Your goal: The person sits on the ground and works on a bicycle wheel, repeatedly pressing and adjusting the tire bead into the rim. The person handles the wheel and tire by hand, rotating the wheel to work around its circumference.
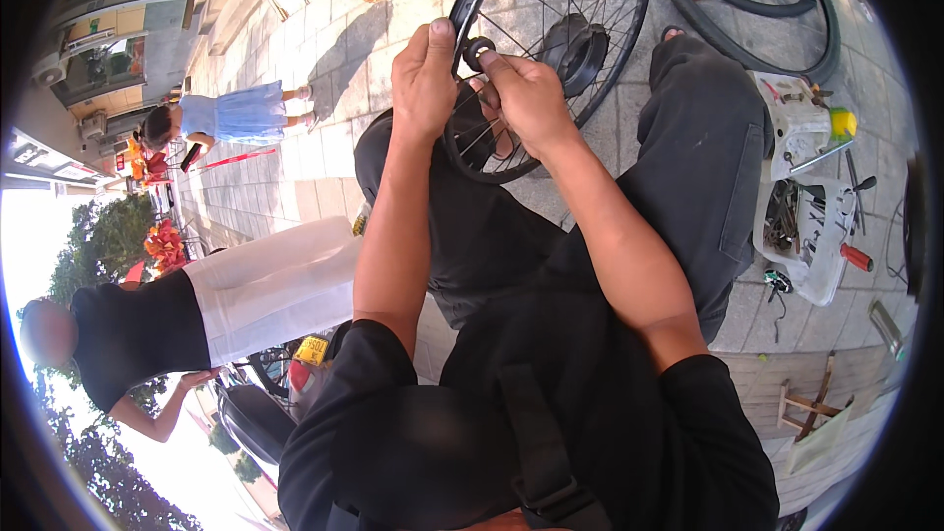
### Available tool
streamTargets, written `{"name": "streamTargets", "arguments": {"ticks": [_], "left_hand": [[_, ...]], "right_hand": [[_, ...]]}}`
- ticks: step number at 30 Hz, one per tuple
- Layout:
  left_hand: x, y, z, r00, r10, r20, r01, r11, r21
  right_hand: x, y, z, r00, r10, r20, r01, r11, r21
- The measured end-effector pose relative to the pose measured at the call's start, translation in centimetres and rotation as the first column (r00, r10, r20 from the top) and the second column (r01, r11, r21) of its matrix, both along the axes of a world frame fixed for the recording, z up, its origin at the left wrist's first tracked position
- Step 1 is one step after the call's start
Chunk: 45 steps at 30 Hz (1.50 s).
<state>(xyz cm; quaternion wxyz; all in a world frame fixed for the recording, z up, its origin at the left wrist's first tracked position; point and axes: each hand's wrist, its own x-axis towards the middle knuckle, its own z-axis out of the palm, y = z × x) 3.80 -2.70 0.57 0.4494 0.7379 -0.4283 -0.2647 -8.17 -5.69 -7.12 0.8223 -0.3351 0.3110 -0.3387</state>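
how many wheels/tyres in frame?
2. A spoked wheel stands between the knees, its rim gripped by the left hand and right hand. A bare tyre lies on the paving, top right. More may be cut off.

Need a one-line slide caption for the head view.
Both hands, left hand and right hand, grip the black spoked bicycle wheel at its rim; white plastic tool tray alongside on paving.

Wheel (551,49): I saw thin shiny metal spokes and a matt black rim.
Tray (801,197), at three o'clock: looked like scuffed white plastic.
Trousers (688,167): matt dark cloth.
Paving (324,59): rough grey stone, I noted.
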Motion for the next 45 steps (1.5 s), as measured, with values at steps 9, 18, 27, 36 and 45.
{"name": "streamTargets", "arguments": {"ticks": [9, 18, 27, 36, 45], "left_hand": [[0.1, 0.2, 0.3, 0.998, -0.007, 0.056, 0.003, 0.998, 0.062], [0.0, 0.8, -0.8, 0.89, -0.102, 0.445, 0.104, 0.994, 0.02], [-1.8, 0.9, -0.1, 0.719, -0.098, 0.688, 0.326, 0.922, -0.208], [-1.8, 2.0, -0.3, 0.822, -0.155, 0.548, 0.205, 0.978, -0.031], [-3.8, 1.2, 0.0, 0.847, 0.101, 0.522, -0.067, 0.994, -0.083]], "right_hand": [[0.1, 0.9, 1.6, 0.985, -0.094, -0.147, 0.058, 0.97, -0.236], [-1.8, -1.3, 2.0, 0.918, 0.11, 0.382, -0.293, 0.838, 0.461], [-1.9, -1.7, 2.4, 0.972, 0.11, 0.208, -0.204, 0.831, 0.517], [-3.3, -1.7, 2.5, 0.986, 0.16, 0.053, -0.168, 0.906, 0.39], [-2.8, 1.1, 1.1, 0.941, -0.295, -0.166, 0.146, 0.796, -0.587]]}}
